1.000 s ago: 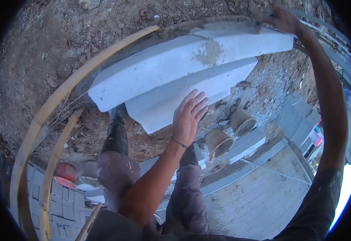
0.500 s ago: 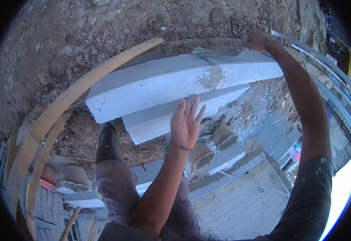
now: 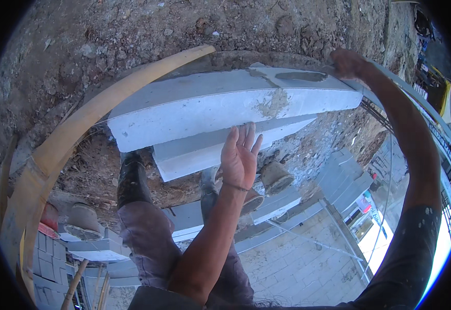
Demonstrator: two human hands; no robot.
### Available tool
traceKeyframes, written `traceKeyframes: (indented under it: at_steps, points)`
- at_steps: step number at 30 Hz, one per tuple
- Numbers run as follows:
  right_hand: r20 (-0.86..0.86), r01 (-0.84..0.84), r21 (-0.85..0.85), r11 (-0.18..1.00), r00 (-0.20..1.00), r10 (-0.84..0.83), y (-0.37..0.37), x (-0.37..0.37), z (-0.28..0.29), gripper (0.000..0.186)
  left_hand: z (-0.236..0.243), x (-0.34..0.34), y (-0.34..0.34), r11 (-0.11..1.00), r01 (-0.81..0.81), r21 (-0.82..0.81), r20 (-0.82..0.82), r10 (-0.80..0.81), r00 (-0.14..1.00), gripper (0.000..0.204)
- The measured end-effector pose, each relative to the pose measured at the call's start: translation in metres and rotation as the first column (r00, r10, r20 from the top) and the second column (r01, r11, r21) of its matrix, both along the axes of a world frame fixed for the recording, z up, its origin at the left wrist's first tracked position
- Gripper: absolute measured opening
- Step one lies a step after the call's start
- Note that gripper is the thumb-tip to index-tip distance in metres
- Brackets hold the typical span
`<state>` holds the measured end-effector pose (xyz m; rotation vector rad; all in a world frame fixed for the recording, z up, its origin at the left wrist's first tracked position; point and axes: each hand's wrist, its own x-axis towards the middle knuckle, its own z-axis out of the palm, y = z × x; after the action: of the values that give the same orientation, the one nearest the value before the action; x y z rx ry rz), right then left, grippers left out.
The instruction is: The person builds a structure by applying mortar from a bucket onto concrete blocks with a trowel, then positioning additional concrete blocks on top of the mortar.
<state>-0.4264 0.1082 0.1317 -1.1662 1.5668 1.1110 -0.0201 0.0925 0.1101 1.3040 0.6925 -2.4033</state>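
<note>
My left hand (image 3: 240, 160) is open, palm showing and fingers stretched toward the front face of a wall of pale grey blocks (image 3: 184, 114). Its fingertips overlap the lower edge of the upper course; I cannot tell whether they touch. My right hand (image 3: 350, 64) is closed at the wall's far right end, just above the top surface. What its curled fingers hold is hidden. Beside it, a dark oval patch of what looks like wet mortar (image 3: 302, 76) lies on top of the wall. More mortar (image 3: 273, 103) is smeared across a joint on the front face.
A curved-looking bamboo pole (image 3: 101, 108) rises at the left, its end near the wall. Buckets (image 3: 277, 177) and stacked blocks (image 3: 344, 178) stand below. Rough soil (image 3: 132, 31) lies beyond the wall. Metal bars (image 3: 445, 139) run along the right.
My right hand has moved right and slightly nearer, away from the mortar, uncovering the dark oval patch. My left hand keeps nearly the same pose. The view has shifted slightly.
</note>
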Motion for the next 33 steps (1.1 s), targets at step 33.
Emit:
traceKeyframes:
  at_steps: [33]
  points:
    - [0.010, 0.104, 0.060, 0.993, 0.994, -0.105, -0.049, 0.016, 0.040, 0.050, -0.003, -0.001, 0.008, 1.000, 0.014, -0.017, 0.078, -0.013, 0.997, 0.052]
